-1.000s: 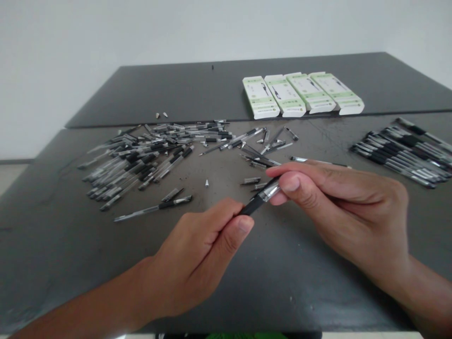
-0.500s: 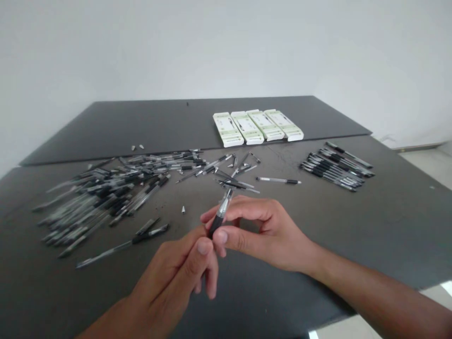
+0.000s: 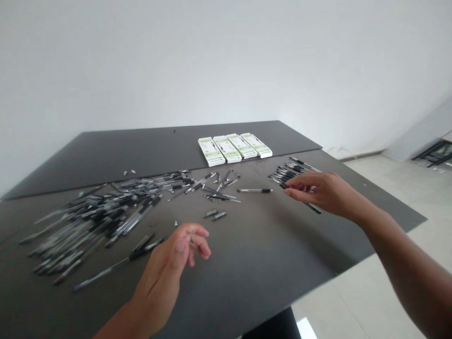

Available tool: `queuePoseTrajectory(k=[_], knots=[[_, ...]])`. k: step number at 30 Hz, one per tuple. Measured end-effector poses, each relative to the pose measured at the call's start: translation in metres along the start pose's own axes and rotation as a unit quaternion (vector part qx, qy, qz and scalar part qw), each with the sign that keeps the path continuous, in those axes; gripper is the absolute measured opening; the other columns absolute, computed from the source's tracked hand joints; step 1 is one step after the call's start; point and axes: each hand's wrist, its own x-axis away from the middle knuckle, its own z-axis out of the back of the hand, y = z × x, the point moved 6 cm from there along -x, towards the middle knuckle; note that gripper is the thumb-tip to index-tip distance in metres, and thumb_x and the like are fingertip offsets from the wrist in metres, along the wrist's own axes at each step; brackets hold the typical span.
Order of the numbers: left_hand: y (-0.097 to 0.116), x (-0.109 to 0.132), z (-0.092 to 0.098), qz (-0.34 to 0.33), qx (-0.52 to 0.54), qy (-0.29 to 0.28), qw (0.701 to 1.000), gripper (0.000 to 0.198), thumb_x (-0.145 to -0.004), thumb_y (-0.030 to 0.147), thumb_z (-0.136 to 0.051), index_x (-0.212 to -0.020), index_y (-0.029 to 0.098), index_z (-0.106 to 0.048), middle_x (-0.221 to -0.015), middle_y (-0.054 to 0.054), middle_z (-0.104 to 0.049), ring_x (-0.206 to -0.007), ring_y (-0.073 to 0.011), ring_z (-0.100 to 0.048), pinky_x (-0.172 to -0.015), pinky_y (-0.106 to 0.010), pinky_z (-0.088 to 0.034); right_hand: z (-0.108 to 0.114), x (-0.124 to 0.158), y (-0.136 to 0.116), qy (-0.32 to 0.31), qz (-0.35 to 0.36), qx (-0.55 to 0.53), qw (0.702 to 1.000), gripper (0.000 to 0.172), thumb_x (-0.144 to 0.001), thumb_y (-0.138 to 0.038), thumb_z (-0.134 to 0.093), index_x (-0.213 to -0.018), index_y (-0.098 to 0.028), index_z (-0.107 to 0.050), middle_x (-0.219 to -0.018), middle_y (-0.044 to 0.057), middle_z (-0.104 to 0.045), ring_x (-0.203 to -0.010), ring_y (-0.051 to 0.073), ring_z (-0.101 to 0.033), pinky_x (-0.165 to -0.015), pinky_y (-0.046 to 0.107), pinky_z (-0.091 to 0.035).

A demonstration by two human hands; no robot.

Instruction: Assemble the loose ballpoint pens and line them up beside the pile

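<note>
My right hand [image 3: 323, 192] reaches out to the right side of the dark table [image 3: 254, 268], its fingers closed around a black-grip pen [image 3: 314, 208] that pokes out below the palm. It hovers at the near edge of a neat row of finished pens [image 3: 290, 170]. My left hand [image 3: 176, 256] hangs low over the table's front, fingers loosely curled and apart, holding nothing. Closest to it lie a loose pen [image 3: 116, 266] and a small pen tip [image 3: 175, 223].
A big heap of pens and pen parts [image 3: 106, 212] covers the left of the table. A single pen [image 3: 254, 190] and a few small parts [image 3: 215, 214] lie mid-table. Several green-and-white boxes [image 3: 233, 148] stand in a row at the back. The table's right edge drops to a tiled floor [image 3: 388, 197].
Both hands held one pen together in front of me; now my left hand has let go and dropped back, while my right hand has carried the pen to the right row. The view pulled back.
</note>
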Motion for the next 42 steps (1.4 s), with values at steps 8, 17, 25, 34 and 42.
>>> queuePoseTrajectory(k=[8,17,25,34,42], knots=[[-0.001,0.001,0.004,-0.055,-0.026,-0.004,0.998,0.050,-0.117,0.060,-0.033,-0.120,0.026,-0.071,-0.088,-0.002,-0.076,-0.079,-0.0205,-0.063,-0.072,-0.034,-0.048,-0.017,0.026,0.070,0.014,-0.022,0.093,0.995,0.032,-0.096,-0.054,-0.073,-0.102,-0.029,-0.092,-0.091,0.006,-0.086,-0.078,0.025,-0.077,-0.071,0.037,-0.055],[0.004,0.000,0.010,-0.082,-0.076,0.006,0.994,0.040,-0.118,0.052,-0.039,-0.119,0.027,-0.071,-0.090,-0.001,-0.075,-0.078,-0.0187,-0.063,-0.071,-0.032,-0.049,-0.042,-0.006,0.079,0.038,0.003,0.093,0.995,0.031,-0.098,-0.053,-0.072,-0.102,-0.029,-0.091,-0.098,0.007,-0.087,-0.092,0.030,-0.078,-0.079,0.040,-0.057],[0.019,-0.003,0.013,-0.094,-0.106,0.035,0.989,0.032,-0.117,0.049,-0.049,-0.115,0.026,-0.071,-0.086,0.001,-0.076,-0.076,-0.0165,-0.066,-0.073,-0.029,-0.050,-0.044,-0.008,0.087,0.079,0.014,0.071,0.994,0.033,-0.101,-0.054,-0.069,-0.102,-0.028,-0.090,-0.100,0.007,-0.085,-0.092,0.028,-0.077,-0.084,0.040,-0.057],[0.027,-0.004,0.029,-0.091,-0.181,0.084,0.976,0.020,-0.110,0.042,-0.062,-0.103,0.026,-0.072,-0.080,0.001,-0.074,-0.073,-0.0185,-0.070,-0.070,-0.033,-0.053,-0.036,-0.002,0.082,0.082,-0.017,0.088,0.993,0.027,-0.101,-0.051,-0.074,-0.101,-0.027,-0.088,-0.098,0.010,-0.081,-0.081,0.024,-0.069,-0.077,0.037,-0.052],[0.050,-0.015,0.055,-0.134,-0.257,0.187,0.939,0.031,-0.109,0.041,-0.060,-0.083,0.025,-0.063,-0.071,0.002,-0.063,-0.065,-0.0170,-0.059,-0.066,-0.034,-0.046,-0.035,-0.002,0.081,0.148,-0.007,0.096,0.984,0.031,-0.095,-0.054,-0.081,-0.098,-0.025,-0.088,-0.084,0.007,-0.075,-0.068,0.020,-0.066,-0.067,0.035,-0.051]])
